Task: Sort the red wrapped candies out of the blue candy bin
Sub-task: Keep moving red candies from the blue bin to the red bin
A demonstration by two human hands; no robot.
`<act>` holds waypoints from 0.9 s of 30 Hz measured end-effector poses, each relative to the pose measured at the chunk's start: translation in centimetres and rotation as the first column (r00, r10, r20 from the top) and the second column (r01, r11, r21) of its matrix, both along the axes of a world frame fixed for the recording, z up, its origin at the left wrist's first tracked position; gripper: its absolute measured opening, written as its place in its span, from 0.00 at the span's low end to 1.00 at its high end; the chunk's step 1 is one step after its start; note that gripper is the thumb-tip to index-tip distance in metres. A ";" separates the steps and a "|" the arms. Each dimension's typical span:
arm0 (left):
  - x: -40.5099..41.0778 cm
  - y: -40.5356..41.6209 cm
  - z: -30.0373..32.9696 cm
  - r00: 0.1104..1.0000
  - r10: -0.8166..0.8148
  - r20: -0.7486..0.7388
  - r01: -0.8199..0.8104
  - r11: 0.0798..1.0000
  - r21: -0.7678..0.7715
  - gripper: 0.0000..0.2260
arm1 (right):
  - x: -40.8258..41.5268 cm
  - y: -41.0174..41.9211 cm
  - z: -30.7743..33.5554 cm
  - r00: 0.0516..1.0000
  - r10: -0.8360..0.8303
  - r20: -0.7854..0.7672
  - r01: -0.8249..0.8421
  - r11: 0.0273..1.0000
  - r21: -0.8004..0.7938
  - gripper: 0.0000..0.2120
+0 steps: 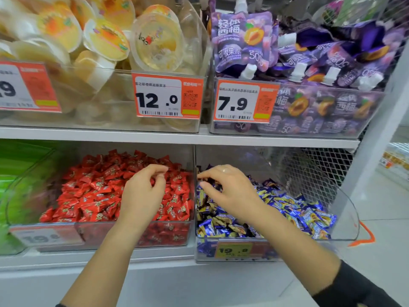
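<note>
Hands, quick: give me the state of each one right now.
Left hand: over the red candies, fingers curled, nothing visibly held.
Right hand: over the blue candy bin, fingertips pinched; whether it holds anything cannot be told.

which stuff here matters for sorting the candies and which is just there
Job: clear bin of blue wrapped candies; clear bin of red wrapped candies; left hand; right hand.
Just there: yellow jelly cups; purple spouted pouches; orange price tags.
</note>
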State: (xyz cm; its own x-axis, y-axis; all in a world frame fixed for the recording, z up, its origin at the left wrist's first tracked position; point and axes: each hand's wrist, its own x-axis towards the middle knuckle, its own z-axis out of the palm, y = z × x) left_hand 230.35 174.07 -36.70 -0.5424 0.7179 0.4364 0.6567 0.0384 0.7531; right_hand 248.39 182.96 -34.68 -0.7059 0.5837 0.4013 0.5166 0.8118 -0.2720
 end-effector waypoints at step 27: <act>15.8 20.5 -0.4 0.514 -0.748 -0.421 0.131 0.554 -0.822 0.24 | 22.6 3.0 -8.8 0.500 -0.628 -0.596 0.444 0.777 -0.447 0.19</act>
